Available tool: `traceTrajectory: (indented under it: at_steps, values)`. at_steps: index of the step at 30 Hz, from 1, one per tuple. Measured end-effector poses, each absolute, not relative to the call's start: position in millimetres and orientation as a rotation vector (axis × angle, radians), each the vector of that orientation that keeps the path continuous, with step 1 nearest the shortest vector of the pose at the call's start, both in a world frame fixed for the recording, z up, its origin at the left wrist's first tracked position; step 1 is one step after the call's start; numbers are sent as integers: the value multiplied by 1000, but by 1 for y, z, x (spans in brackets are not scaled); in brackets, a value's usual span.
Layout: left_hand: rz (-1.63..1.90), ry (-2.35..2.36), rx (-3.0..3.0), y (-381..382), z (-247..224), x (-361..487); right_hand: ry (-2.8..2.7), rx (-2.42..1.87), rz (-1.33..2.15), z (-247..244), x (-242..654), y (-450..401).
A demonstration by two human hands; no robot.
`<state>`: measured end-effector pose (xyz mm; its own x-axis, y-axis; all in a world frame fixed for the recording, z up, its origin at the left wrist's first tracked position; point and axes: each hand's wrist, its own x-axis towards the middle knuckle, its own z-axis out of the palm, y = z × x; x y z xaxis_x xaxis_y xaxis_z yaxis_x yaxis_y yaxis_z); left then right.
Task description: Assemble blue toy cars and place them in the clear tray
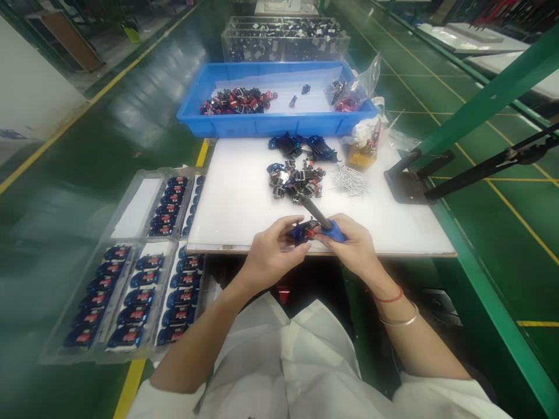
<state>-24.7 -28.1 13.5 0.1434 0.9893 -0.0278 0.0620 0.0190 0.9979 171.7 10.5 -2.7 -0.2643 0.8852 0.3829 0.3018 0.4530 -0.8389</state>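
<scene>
Close to the table's front edge, my left hand (279,241) has its fingers closed around a small dark blue part (300,232) with a bit of red on it. My right hand (349,238) grips the blue handle of a hand tool (318,212) with a long dark shaft, whose tip points away to the upper left. Its thumb and fingertips also touch the red end of the part. Just beyond the tool tip lies a pile of small black, silver and red pieces (297,179). Glossy dark blue shells (321,148) lie behind that pile.
Thin silver pins (350,180) lie right of the pile, near a yellow box (362,156). A blue bin (271,125) with red and black pieces stands at the back. Clear trays (148,244) with rows of blue pieces sit lower left. A black metal bracket (406,180) is at right.
</scene>
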Motion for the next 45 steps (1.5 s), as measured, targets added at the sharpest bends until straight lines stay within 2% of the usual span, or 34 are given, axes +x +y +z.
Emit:
traceTrajectory:
  at_steps: [7, 17, 24, 38, 41, 45]
  values:
    - [1011, 1066, 1070, -17, 17, -34, -1611, -1043, 1115, -5, 168, 20]
    - [980, 1141, 1130, 3, -3, -31, -1335, -1102, 1575, 7, 162, 16]
    - [1116, 1111, 1242, -5, 10, -25, -1132, -986, 1863, 10, 155, 10]
    - [1240, 1359, 946, 5, 2, -23, -1044, -1003, 1629, 14, 145, 11]
    - [1282, 1310, 923, 10, -4, -20, -1024, -1044, 1620, 11, 137, 8]
    - [1343, 1191, 886, 12, -13, -11, -900, -1035, 1439, 7, 123, 11]
